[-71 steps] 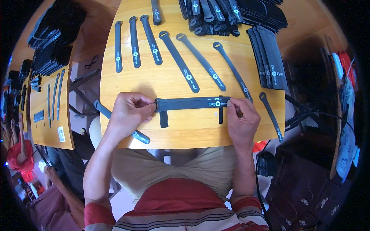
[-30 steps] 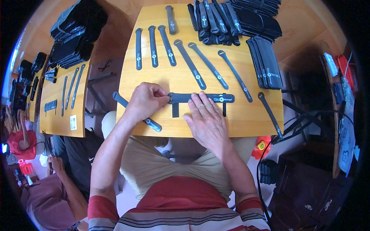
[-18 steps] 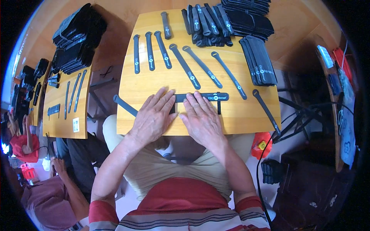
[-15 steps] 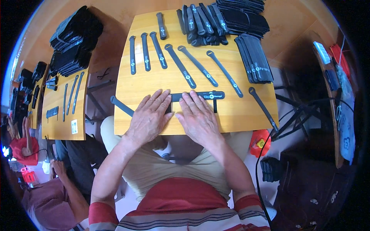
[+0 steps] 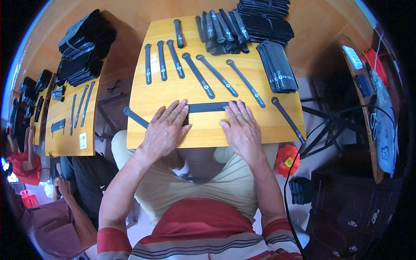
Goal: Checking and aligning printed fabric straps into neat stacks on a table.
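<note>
A black strap [image 5: 207, 107] lies flat and crosswise near the front of the wooden table [image 5: 203, 132]. My left hand [image 5: 167, 125] presses its left end, fingers stretched out and covering that part. On its right end rests my right hand [image 5: 242, 128], also flat with the fingers extended; the printed end is mostly hidden. Just left of my left hand, another slotted strap [image 5: 136, 117] lies aslant. Several single straps with slotted heads, such as this strap [image 5: 198, 76], are spread out beyond my hands. One more strap [image 5: 288, 120] lies by the right edge.
Bundles of straps [image 5: 221, 32] and tied black stacks [image 5: 265, 26] stand at the far right of the table, with a fanned pile [image 5: 277, 67] nearer. A dark cable [image 5: 288, 203] hangs at the right. A co-worker [image 5: 56, 221] sits at a neighbouring table [image 5: 71, 145] to the left.
My right hand has slid right along the strap, from its middle to its printed end. My left hand stays on the left end. The view has shifted slightly.
</note>
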The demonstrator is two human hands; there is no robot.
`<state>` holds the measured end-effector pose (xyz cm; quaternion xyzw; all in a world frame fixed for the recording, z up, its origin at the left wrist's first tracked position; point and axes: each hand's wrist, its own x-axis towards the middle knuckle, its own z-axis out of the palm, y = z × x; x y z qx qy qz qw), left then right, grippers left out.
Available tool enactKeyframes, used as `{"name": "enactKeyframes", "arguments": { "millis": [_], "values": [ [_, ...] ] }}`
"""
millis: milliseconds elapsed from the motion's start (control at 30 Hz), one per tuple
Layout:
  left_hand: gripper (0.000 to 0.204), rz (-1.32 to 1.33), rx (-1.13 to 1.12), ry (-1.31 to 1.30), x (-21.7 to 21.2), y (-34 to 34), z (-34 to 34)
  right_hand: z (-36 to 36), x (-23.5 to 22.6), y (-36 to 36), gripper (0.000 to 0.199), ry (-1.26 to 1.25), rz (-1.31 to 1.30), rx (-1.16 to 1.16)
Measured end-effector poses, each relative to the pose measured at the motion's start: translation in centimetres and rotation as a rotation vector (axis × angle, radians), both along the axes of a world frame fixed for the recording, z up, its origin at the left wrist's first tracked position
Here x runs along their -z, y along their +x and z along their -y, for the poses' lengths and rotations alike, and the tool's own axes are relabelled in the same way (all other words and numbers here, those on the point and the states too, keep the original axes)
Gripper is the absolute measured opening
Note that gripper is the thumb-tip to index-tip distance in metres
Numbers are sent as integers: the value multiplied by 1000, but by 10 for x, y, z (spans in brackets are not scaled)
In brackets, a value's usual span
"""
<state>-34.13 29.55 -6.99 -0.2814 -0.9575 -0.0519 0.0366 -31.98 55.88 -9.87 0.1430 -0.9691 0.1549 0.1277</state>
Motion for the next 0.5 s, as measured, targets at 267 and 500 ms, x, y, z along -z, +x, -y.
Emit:
{"name": "enactKeyframes", "arguments": {
  "millis": [267,500],
  "values": [
    [62,84,84,51,5,-6,12,0,-8,3,48,48,50,56],
    [62,91,49,94,-1,-7,25,2,-7,4,49,66,46,60]
  ]
}}
